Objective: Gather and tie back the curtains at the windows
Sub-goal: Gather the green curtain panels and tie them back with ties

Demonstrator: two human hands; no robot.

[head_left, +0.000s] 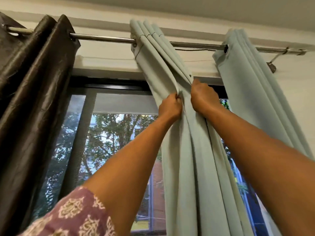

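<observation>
A pale green curtain (187,159) hangs gathered in folds from a metal rod (105,38) above the window. Both arms reach up to it. My left hand (170,106) grips the bunched folds on their left side, fingers curled into the cloth. My right hand (203,97) grips the same bunch just to the right and slightly higher. A second pale green panel (252,92) hangs bunched at the rod's right end. A dark brown curtain (32,92) hangs gathered at the left.
Behind the curtains is a dark-framed window (80,126) with a mesh screen and trees outside. A wall bracket (272,65) carries the rod's right end. A thin cord (192,50) sags under the rod between the two green panels.
</observation>
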